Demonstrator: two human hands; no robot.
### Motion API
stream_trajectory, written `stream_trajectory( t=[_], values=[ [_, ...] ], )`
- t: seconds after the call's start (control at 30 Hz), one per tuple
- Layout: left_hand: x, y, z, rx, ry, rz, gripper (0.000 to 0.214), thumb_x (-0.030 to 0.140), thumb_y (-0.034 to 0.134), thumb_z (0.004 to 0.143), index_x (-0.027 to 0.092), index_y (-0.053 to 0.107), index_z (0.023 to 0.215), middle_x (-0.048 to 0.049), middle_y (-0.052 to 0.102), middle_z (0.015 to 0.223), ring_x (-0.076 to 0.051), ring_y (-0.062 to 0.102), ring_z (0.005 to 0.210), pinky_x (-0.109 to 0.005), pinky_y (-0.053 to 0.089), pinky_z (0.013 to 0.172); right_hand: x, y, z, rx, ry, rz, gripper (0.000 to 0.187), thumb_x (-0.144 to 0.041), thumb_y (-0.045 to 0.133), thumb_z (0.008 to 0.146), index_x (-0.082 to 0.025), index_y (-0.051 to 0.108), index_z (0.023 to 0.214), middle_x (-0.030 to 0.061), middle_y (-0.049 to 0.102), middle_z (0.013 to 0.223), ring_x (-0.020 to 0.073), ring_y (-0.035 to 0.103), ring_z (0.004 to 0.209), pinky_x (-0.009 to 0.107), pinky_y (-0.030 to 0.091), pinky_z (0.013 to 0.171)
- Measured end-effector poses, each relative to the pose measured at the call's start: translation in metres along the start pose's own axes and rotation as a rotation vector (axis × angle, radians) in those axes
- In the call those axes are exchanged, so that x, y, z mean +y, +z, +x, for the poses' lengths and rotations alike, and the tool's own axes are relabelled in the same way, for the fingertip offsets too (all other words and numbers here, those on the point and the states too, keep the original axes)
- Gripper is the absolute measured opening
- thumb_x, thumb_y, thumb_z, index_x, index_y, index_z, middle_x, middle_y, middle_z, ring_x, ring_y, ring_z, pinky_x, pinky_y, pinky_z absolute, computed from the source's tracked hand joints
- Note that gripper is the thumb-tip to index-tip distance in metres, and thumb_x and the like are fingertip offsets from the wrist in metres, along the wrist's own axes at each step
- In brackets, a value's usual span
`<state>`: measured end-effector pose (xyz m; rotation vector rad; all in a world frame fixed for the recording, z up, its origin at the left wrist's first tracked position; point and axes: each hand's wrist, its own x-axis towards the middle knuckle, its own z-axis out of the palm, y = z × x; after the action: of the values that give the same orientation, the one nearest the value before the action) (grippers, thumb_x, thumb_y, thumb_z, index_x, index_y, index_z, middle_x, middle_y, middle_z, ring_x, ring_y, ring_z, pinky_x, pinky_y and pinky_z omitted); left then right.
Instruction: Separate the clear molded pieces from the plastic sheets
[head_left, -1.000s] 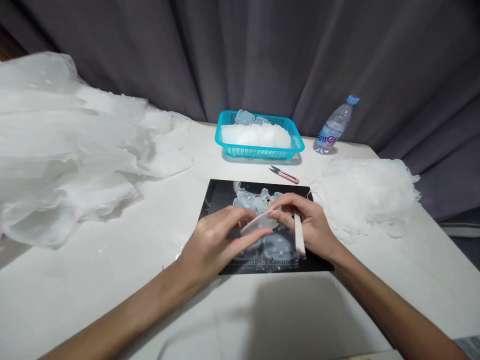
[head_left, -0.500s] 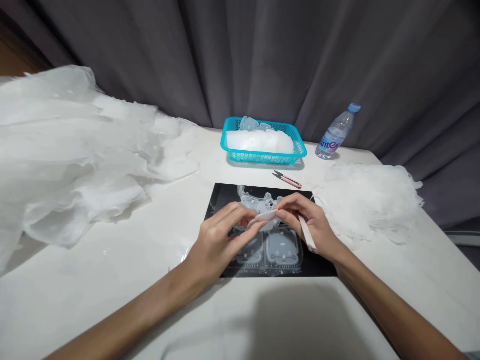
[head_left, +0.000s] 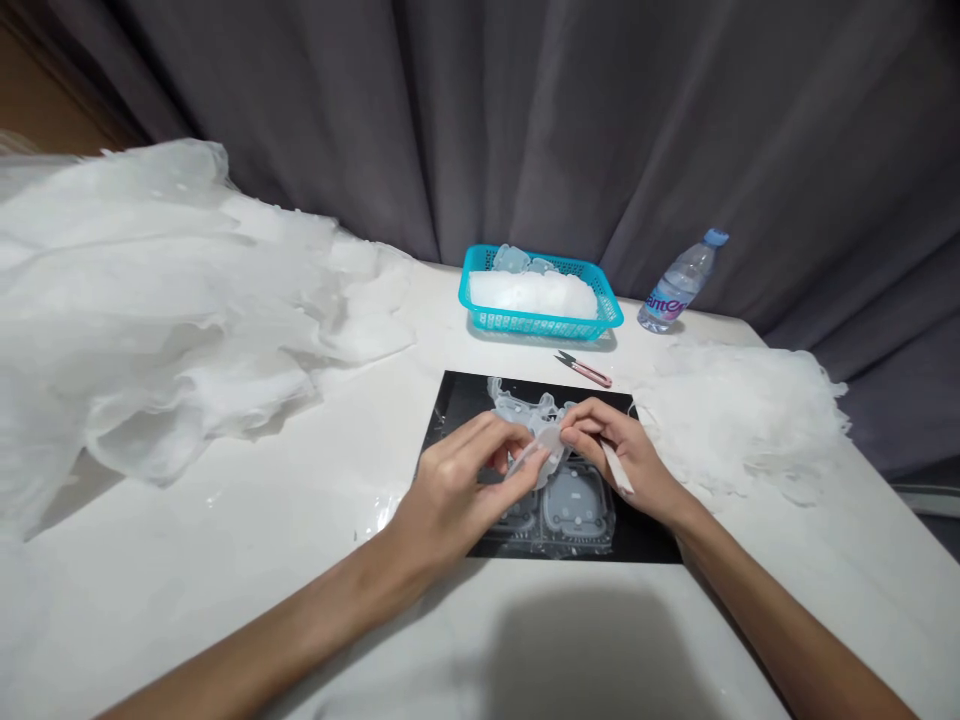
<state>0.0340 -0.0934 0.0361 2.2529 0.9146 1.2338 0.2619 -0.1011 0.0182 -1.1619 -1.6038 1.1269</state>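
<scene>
I have both hands in view, working over the black board [head_left: 652,543]. The left hand [head_left: 466,472] has a narrow grip on a translucent white piece [head_left: 546,443], thumb on the near side and fingers behind. The right hand [head_left: 628,455] pinches that piece at its right edge — thumb and forefinger close together — while a slim white stick [head_left: 618,468] lies across its palm. I cannot tell what the stick is. The piece sits above the middle of the board, between the hands. Under it I see clear moulded parts [head_left: 574,500] lying on the board, with frosted scraps [head_left: 517,404] behind them.

Beyond the board, pink-handled snips [head_left: 583,370] lie on the desk [head_left: 300,640], and behind those stands a blue basket [head_left: 541,325] holding a white stack [head_left: 531,293]. A bottle [head_left: 677,287] stands right of the basket. White sheeting [head_left: 187,275] is heaped at left — a smaller white pile [head_left: 742,412] is at right.
</scene>
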Motion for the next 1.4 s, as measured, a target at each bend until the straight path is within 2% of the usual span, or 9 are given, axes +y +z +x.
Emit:
stream_trajectory(
  t=[0.17,0.33,0.4,0.57,0.77,1.0,1.1,1.2,1.4],
  values=[
    [-0.005,-0.001,0.006,-0.040,-0.158,-0.097,0.017,0.029,0.073,0.095,0.019,0.063,0.085,0.0024,0.062,0.074,-0.012,0.055,0.064,-0.024,0.045,0.061,0.000,-0.003,-0.004,-0.031,0.020,-0.034,0.030,-0.049,0.065,0.100,-0.020,0.062,0.098,-0.0039,0.057,0.070,0.0110,0.046,0.061,0.024,0.035,0.058],
    [-0.019,0.004,0.007,-0.325,-0.396,-0.246,0.034,0.053,0.071,0.094,0.020,0.062,0.100,0.0036,0.064,0.074,-0.014,0.060,0.064,-0.026,0.048,0.060,-0.002,-0.027,0.039,0.162,-0.114,-0.151,0.040,-0.060,0.064,0.095,-0.020,0.059,0.090,-0.0011,0.063,0.070,0.0136,0.057,0.063,0.026,0.043,0.062],
    [-0.023,0.006,0.004,-0.433,-0.371,-0.215,0.039,0.055,0.073,0.091,0.022,0.061,0.106,0.0011,0.069,0.086,-0.017,0.066,0.074,-0.027,0.052,0.066,-0.005,-0.046,0.077,0.291,-0.146,-0.226,0.046,-0.067,0.062,0.090,-0.022,0.054,0.086,-0.0004,0.064,0.068,0.0159,0.060,0.065,0.028,0.045,0.064],
    [-0.023,0.004,-0.003,-0.605,-0.096,0.083,0.036,0.049,0.070,0.097,0.022,0.059,0.118,-0.0071,0.067,0.117,-0.029,0.066,0.111,-0.044,0.055,0.095,-0.012,-0.090,0.169,0.466,-0.132,-0.374,0.027,-0.049,0.057,0.094,-0.023,0.053,0.089,0.0035,0.071,0.077,0.0187,0.063,0.074,0.030,0.047,0.070],
    [-0.028,0.007,-0.007,-0.593,0.022,0.311,0.048,0.052,0.055,0.104,0.020,0.050,0.140,-0.0124,0.062,0.128,-0.034,0.061,0.120,-0.052,0.054,0.100,0.004,-0.111,0.193,0.590,0.028,-0.621,0.012,-0.033,0.062,0.090,-0.022,0.060,0.084,0.0071,0.073,0.088,0.0275,0.065,0.095,0.040,0.049,0.087],
    [-0.046,0.014,0.002,-0.513,0.100,0.487,0.054,0.046,0.044,0.109,0.011,0.040,0.150,-0.0127,0.064,0.115,-0.032,0.063,0.107,-0.047,0.056,0.092,-0.012,-0.093,0.138,0.562,-0.064,-0.784,0.041,-0.046,0.034,0.110,-0.022,0.062,0.093,0.0118,0.065,0.109,0.0305,0.052,0.122,0.051,0.036,0.111],
    [-0.053,0.017,0.011,-0.483,0.118,0.550,0.046,0.043,0.042,0.110,0.011,0.048,0.142,-0.0131,0.065,0.114,-0.032,0.062,0.109,-0.047,0.055,0.093,-0.024,-0.067,0.077,0.418,-0.263,-0.575,0.056,-0.058,0.020,0.111,-0.023,0.062,0.101,0.0079,0.063,0.105,0.0226,0.061,0.098,0.039,0.049,0.093],
    [-0.060,0.020,0.019,-0.454,0.117,0.616,0.039,0.038,0.042,0.111,0.010,0.055,0.135,-0.0144,0.065,0.115,-0.033,0.061,0.109,-0.047,0.053,0.093,-0.029,-0.041,0.012,0.183,-0.151,-0.319,0.044,-0.056,0.035,0.110,-0.022,0.061,0.097,0.0016,0.061,0.089,0.0144,0.058,0.069,0.030,0.049,0.069],
    [-0.065,0.011,0.027,-0.382,0.116,0.678,0.031,0.026,0.041,0.109,0.010,0.060,0.128,-0.0174,0.066,0.116,-0.034,0.059,0.104,-0.047,0.049,0.089,-0.017,0.001,-0.047,-0.038,-0.042,-0.198,0.009,-0.030,0.068,0.100,-0.022,0.068,0.095,0.0034,0.068,0.101,0.0167,0.066,0.095,0.027,0.053,0.081]
  ],
)
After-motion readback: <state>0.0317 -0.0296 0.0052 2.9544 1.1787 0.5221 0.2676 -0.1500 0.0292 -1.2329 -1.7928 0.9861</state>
